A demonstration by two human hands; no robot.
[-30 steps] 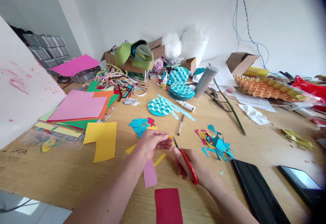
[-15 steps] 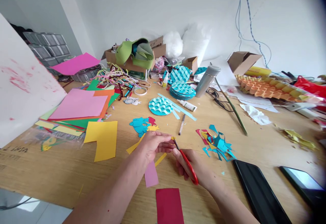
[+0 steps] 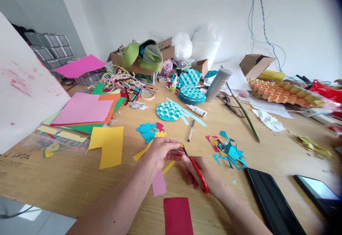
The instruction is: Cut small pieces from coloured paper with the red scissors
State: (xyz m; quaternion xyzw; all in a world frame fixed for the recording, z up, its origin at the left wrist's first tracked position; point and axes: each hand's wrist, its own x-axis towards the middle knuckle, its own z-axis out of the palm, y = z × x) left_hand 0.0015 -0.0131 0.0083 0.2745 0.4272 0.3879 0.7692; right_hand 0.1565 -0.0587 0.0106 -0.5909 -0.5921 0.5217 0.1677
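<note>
My right hand (image 3: 199, 171) is closed round red-handled scissors (image 3: 198, 172), whose blades point up and left. The blades reach the fingertips of my left hand (image 3: 164, 151), which pinch a small piece of yellow paper (image 3: 182, 145); most of that piece is hidden. Under and beside my left hand lie a yellow paper strip (image 3: 169, 167) and a pink paper strip (image 3: 159, 183). Just beyond it are a blue paper fish cutout (image 3: 146, 131), a red cutout (image 3: 159, 126) and a yellow cutout (image 3: 161, 134). A dark red paper rectangle (image 3: 178, 216) rests nearer to me.
Blue, red and yellow scraps (image 3: 231, 151) lie right of my hands, near a black phone (image 3: 272, 199). An L-shaped yellow sheet (image 3: 110, 146) and stacked coloured paper (image 3: 80, 110) are at left. A pen (image 3: 191, 131), glue tube (image 3: 197, 110) and steel flask (image 3: 218, 85) stand or lie beyond.
</note>
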